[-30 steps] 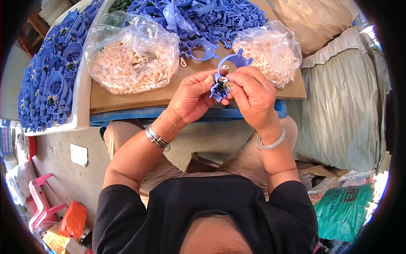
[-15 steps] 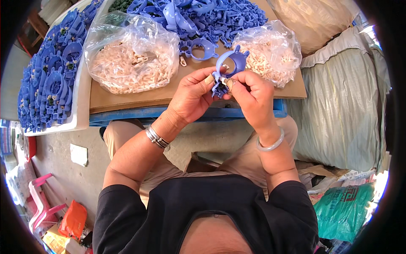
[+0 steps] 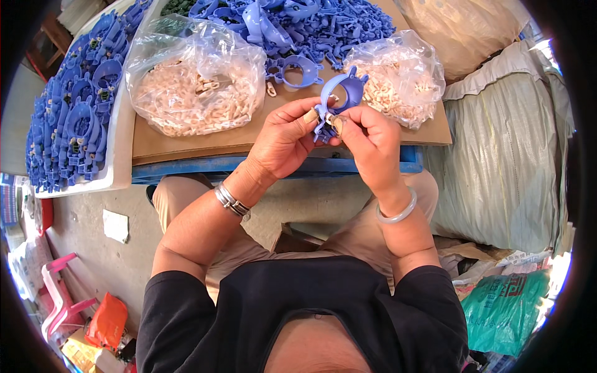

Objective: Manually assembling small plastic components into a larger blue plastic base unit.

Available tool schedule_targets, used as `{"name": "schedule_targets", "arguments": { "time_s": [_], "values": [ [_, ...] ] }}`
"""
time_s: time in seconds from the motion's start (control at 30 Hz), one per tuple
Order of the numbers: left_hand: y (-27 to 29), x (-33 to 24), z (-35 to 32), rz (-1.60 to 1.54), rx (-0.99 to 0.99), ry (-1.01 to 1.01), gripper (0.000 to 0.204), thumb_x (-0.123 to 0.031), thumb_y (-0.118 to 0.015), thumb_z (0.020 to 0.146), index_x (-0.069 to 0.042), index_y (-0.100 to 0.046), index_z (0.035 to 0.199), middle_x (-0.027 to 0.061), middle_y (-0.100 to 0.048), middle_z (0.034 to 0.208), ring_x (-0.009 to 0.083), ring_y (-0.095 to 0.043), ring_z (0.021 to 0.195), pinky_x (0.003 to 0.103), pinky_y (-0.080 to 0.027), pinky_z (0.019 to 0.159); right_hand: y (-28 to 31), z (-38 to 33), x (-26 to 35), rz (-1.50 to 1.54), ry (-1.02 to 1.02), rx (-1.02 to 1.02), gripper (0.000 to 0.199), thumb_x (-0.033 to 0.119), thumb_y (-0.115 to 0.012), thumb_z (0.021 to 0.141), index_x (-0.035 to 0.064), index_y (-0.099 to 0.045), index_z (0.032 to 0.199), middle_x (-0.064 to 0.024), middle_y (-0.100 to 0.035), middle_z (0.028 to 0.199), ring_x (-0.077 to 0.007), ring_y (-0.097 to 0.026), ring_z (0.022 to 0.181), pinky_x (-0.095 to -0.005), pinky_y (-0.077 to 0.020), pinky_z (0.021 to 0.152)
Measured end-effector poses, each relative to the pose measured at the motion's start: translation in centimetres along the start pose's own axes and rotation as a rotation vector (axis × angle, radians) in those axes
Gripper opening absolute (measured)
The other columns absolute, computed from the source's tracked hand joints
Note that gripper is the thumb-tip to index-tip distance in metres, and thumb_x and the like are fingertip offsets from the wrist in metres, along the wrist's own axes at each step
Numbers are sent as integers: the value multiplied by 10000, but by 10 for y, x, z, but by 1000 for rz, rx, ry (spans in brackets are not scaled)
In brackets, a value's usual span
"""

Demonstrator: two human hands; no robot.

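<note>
A blue plastic ring clip [image 3: 341,99] is held up between both hands over the near edge of the tabletop [image 3: 205,140], a sheet of brown cardboard. The left hand [image 3: 283,140] is closed around the clip's lower stem from the 9 o'clock side, its thumb laid along the part. The right hand [image 3: 372,140] is pinched on the same stem from the 3 o'clock side, fingers curled shut, with a small pale piece seen at the thumb tip; what that piece is cannot be told.

Compared with the frame of a second ago, the clip has been lifted and turned so that its open ring now stands at 12 o'clock above the fingers, whereas it was then largely hidden between the hands. The hands themselves have hardly shifted.

At 10 o'clock from the hands a large clear bag of pale small parts [image 3: 196,87] lies on the cardboard, and at 1 o'clock a smaller clear bag of the same kind [image 3: 404,84] is seen just beside the clip. A heap of loose blue clips [image 3: 323,25] is spread at 12 o'clock. Well apart at 9 o'clock, a white tray of blue clips [image 3: 74,124] is set. A metal bracelet [image 3: 230,200] is worn on the left wrist, a pale bangle [image 3: 398,211] on the right.
</note>
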State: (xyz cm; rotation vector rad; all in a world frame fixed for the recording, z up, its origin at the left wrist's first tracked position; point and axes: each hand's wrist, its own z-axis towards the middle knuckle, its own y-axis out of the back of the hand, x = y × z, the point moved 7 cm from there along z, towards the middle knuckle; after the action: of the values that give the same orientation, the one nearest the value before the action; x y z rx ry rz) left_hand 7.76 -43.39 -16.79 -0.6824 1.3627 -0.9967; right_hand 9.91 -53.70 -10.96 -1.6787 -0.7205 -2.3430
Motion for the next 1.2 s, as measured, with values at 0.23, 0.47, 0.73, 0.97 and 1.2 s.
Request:
{"name": "schedule_targets", "arguments": {
  "time_s": [0.23, 0.47, 0.73, 0.97, 1.2],
  "values": [
    [6, 1, 0, -57, -62, 60, 260, -89, -452, 884, 20, -505, 1114, 113, -587, 975, 197, -597, 818, 353, -534, 691, -3, -5, 31, -275, 397, -28, 161, -40, -562, 776, -31, -564, 937, -88, -566, 805, -124, -563, 646, -237, -470, 553],
    [5, 3, 1, -54, -45, 97, 274, -104, -451, 887, 34, -485, 1121, 113, -586, 950, 206, -597, 813, 350, -538, 690, -5, -6, 38, -515, 665, -35, 212, -85, -587, 708, -5, -588, 904, -109, -561, 810, -181, -567, 636, -258, -462, 533],
    [2, 5, 0, -61, -5, 81, 286, -101, -474, 875, 30, -489, 1129, 103, -584, 965, 194, -598, 822, 356, -534, 708, -4, -8, 36, -498, 678, -95, 182, -75, -603, 708, -8, -586, 876, -102, -566, 783, -180, -562, 609, -267, -459, 523],
    [1, 2, -1, -66, -2, 54, 292, -93, -502, 860, -11, -502, 1140, 68, -578, 1004, 165, -570, 895, 367, -502, 769, -8, -10, 33, -458, 589, -75, 132, -60, -581, 753, -14, -579, 877, -109, -567, 818, -160, -564, 612, -254, -473, 525],
    [-1, 0, -1, -64, 54, 10, 306, -84, -507, 857, -20, -495, 1156, 69, -557, 1082, 167, -559, 937, 367, -485, 790, -6, -9, 34, -351, 580, -72, 96, -36, -564, 785, -16, -570, 879, -116, -564, 820, -156, -563, 610, -243, -473, 532]
  ]
}}
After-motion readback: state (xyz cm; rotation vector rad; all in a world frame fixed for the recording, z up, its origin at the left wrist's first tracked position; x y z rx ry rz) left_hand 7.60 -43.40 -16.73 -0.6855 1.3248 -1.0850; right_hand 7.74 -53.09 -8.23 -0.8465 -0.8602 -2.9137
